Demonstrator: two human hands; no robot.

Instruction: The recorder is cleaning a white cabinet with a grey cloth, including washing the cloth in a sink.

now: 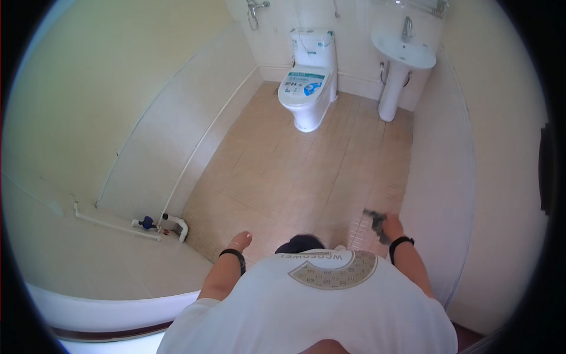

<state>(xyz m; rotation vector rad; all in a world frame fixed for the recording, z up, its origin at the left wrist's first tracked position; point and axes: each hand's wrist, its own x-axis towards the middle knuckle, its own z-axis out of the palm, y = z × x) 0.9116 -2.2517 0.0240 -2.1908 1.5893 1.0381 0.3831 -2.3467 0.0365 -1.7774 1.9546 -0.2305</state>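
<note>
Near the right wall, my right hand (pixel 392 228) grips a dark grey object (pixel 378 221), blurred and uneven in outline; whether it is a cloth or a tool I cannot tell. My left hand (pixel 241 241) is held low over the tan floor tiles (pixel 283 177), and nothing shows in it; its fingers are too unclear to tell their pose. Both wrists wear black bands. Between the hands lies the lower edge of my white printed T-shirt (pixel 309 301), with a dark rounded thing (pixel 300 243) just beyond it.
A white toilet (pixel 309 110) with a printed sheet on its lid stands at the far wall, a pedestal washbasin (pixel 404 51) to its right. A shower mixer (pixel 256 6) hangs at the upper left. White pipes (pixel 182 228) and a blue-bodied fitting (pixel 146 222) sit in the left corner.
</note>
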